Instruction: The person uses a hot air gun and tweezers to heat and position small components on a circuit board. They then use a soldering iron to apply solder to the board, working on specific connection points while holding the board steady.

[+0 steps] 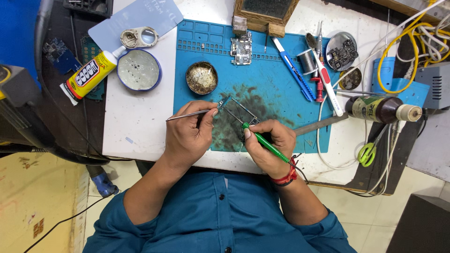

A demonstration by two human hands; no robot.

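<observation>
A small circuit board (236,112) lies on the stained blue work mat (274,89), tilted, between my two hands. My left hand (190,133) grips metal tweezers (187,115) whose tips meet the board's upper left end. My right hand (267,145) holds a green-handled soldering iron (265,143) like a pen, its tip at the board's lower edge. A red band circles my right wrist.
On the mat: a round tin (201,78), another circuit board (241,48), a blue cutter (294,70), a solder spool (307,61). A glue tube (89,75) and round lid (139,70) lie left. A brown bottle (382,109), green scissors (368,151) and cables sit right.
</observation>
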